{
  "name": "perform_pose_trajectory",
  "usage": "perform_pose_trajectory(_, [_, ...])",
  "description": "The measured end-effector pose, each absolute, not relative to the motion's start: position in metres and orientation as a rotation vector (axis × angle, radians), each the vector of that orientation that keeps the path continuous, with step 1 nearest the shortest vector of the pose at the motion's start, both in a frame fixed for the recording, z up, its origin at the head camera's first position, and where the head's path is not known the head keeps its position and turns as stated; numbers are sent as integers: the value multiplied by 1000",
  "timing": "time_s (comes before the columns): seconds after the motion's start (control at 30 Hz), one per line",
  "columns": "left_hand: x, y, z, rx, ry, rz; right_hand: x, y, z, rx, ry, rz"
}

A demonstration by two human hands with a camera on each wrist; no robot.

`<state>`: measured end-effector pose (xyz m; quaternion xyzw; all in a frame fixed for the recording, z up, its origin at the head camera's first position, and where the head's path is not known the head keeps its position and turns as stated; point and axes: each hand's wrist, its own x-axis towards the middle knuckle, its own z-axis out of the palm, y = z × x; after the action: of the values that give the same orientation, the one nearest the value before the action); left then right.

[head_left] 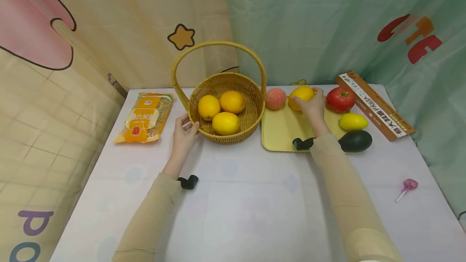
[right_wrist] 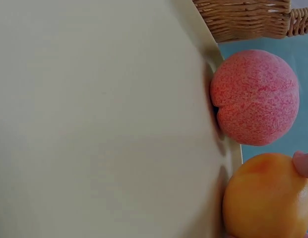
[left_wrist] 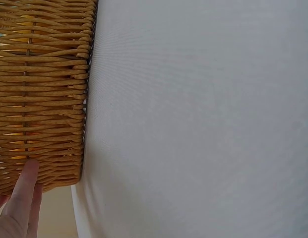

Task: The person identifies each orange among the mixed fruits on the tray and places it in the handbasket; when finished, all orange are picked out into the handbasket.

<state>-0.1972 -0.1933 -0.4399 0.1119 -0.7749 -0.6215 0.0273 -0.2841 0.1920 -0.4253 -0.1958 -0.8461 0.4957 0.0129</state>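
Observation:
My right hand (head_left: 314,107) grips a yellow-orange mango (head_left: 301,97) at the back of the pale yellow tray (head_left: 280,134). Thumb and fingers are on either side of the fruit. Left of it, a pink peach (right_wrist: 255,97) lies against the tray's back rim. My left hand (head_left: 185,133) touches the near left side of the wicker basket (head_left: 251,126), its fairly straight fingers (left_wrist: 26,186) against the outer weave. Inside the basket lie three yellow-orange fruits (head_left: 225,123); its tall handle stands upright.
Right of my right hand are a red tomato (head_left: 340,99), a yellow lemon (head_left: 353,121) and a dark green avocado (head_left: 355,141). A long pasta box (head_left: 376,106) lies slanted beyond them. A lollipop (head_left: 409,184) is at the right, a noodle packet (head_left: 146,118) at the left. Curtains hang behind the table.

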Motion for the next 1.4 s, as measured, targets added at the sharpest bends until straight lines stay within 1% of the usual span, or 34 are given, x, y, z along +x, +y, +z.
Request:
perform_pose_trajectory(0.4, [-198,-194,-440,345,-2384,-1945,-280,195,-424,-684,-2600,1614])
perform_pose_trajectory(0.7, [-198,-195,-441,363,-2405,-1916,-270,200,-414,-649,-2581,1615])
perform_pose_trajectory(1.03, [-200,-195,-443,349,-2409,-1919,-249,191,-391,-502,-2586,1680])
perform_pose_trajectory(1.23, [-200,-194,-442,362,-2404,-1919,-233,169,-375,-333,-2568,1753])
perform_pose_trajectory(1.4, [-199,-194,-441,366,-2400,-1924,-226,148,-372,-205,-2558,1817])
